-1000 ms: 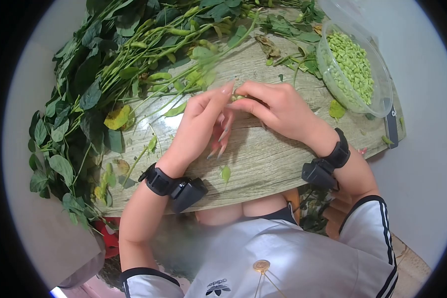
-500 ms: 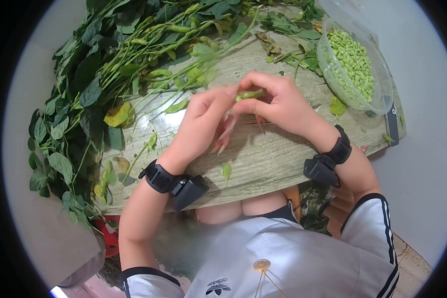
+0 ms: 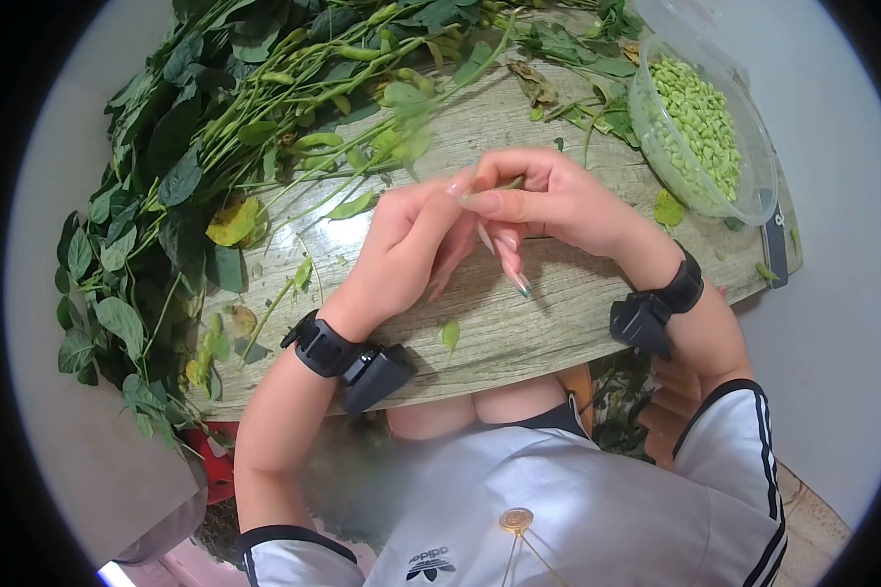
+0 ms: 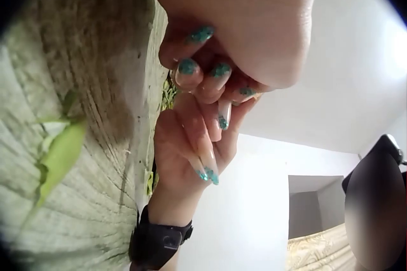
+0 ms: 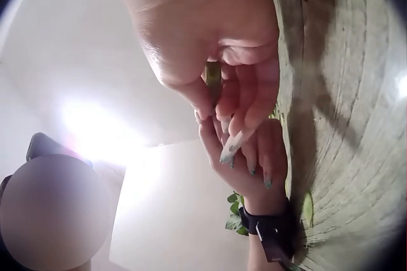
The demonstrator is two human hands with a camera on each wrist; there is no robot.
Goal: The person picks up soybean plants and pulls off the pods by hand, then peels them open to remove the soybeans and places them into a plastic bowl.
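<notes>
Over the table (image 3: 548,313), both hands meet at one green soybean pod (image 5: 213,79). The right hand (image 3: 568,201) pinches this pod between thumb and index finger, its other fingers hanging below. From the other side the left hand (image 3: 406,235) pinches at the pod's end, thumb tip against the right hand's fingertips. Those fingertips cover most of the pod in the head view. In the left wrist view, the left fingers (image 4: 216,77) are curled, with painted nails, and the pod is hidden.
Leafy soybean stalks (image 3: 176,181) with pods heap along the left and back. At the back right stands a clear plastic tub (image 3: 646,132) of shelled soybeans (image 3: 695,122), beside a dark flat strip (image 3: 775,249). A loose green piece (image 3: 450,335) lies near the front edge.
The right hand has turned and now covers most of the pod, which showed plainly half a second ago. Its lower fingers have extended downward. The left hand has shifted slightly right.
</notes>
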